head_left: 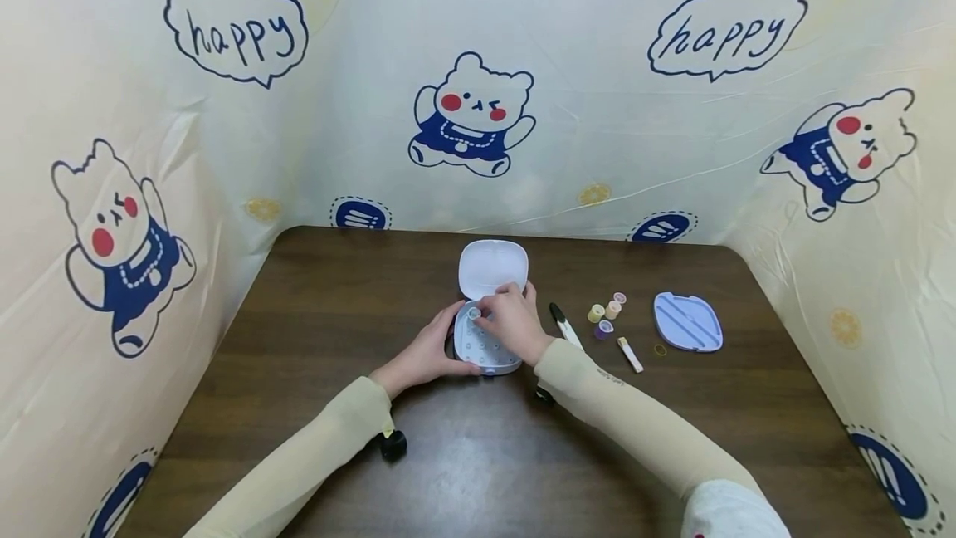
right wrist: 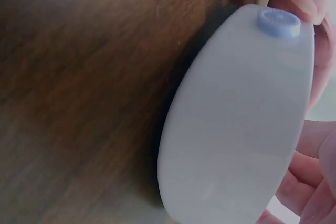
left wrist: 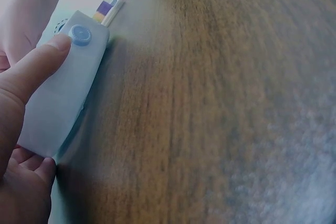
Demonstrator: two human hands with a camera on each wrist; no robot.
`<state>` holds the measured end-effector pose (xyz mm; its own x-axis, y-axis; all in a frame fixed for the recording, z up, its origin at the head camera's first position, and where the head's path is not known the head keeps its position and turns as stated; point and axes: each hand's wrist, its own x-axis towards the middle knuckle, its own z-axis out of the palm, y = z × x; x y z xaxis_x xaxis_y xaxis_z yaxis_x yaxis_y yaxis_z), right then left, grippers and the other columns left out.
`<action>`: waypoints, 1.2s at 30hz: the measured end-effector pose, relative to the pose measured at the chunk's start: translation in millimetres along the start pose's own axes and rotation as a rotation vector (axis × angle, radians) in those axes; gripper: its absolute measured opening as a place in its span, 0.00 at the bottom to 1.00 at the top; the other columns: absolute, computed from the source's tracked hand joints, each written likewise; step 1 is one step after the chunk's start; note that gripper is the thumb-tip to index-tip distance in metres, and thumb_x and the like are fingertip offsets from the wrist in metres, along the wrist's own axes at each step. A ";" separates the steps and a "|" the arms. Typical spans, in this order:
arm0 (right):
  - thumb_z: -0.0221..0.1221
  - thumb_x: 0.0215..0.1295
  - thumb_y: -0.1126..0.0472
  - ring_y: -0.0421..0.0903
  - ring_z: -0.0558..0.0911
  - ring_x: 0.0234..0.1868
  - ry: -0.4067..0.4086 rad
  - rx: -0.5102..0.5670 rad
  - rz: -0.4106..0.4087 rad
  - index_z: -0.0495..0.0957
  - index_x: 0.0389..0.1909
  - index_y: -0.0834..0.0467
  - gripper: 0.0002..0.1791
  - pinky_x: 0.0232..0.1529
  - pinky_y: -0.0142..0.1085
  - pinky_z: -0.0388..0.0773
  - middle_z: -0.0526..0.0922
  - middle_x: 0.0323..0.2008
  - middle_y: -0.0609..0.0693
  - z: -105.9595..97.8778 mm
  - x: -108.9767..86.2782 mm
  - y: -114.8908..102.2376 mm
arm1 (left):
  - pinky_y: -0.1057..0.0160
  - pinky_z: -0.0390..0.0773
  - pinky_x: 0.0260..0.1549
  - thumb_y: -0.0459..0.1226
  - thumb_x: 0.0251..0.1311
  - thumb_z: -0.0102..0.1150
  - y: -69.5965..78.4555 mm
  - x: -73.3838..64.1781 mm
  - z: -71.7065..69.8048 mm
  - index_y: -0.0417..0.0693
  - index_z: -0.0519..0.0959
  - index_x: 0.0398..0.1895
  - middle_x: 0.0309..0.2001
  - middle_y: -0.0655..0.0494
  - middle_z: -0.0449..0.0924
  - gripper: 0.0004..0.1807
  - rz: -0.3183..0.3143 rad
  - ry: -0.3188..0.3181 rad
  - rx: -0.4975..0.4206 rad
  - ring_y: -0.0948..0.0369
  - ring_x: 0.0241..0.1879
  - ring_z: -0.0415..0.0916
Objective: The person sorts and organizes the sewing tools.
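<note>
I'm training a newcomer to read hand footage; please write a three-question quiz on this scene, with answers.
1. Which hand grips the box with its thumb beside the blue button?
2. True or false: the box is closed.
3. In the head view, which of these lies farthest right on the table?
A) pen
B) ring
C) blue panel

Key
1. The left hand.
2. False; its lid stands open.
3. C.
</note>
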<state>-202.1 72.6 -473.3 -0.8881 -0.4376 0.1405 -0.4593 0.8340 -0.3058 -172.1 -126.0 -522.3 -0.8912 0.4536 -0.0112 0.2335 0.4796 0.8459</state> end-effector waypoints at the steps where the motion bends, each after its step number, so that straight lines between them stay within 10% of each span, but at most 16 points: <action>1: 0.72 0.66 0.54 0.56 0.77 0.56 0.003 -0.005 -0.001 0.91 0.45 0.54 0.10 0.70 0.71 0.55 0.91 0.36 0.45 1.3 -0.1 -0.4 | 0.48 0.64 0.75 0.49 0.49 0.84 -0.6 -0.2 0.3 0.44 0.49 0.84 0.79 0.43 0.54 0.66 -0.001 0.001 -0.001 0.50 0.76 0.61; 36: 0.71 0.67 0.52 0.55 0.77 0.52 0.047 -0.074 0.046 0.92 0.43 0.53 0.10 0.70 0.73 0.56 0.91 0.35 0.47 9.2 4.1 -9.5 | 0.49 0.64 0.75 0.48 0.49 0.84 -2.0 0.8 0.5 0.43 0.49 0.84 0.80 0.42 0.54 0.66 0.008 -0.001 0.001 0.50 0.76 0.61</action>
<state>-201.2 59.7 -478.5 -0.9075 -0.3831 0.1722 -0.4160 0.8764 -0.2426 -173.0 -126.2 -524.2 -0.8887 0.4584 -0.0051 0.2412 0.4770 0.8452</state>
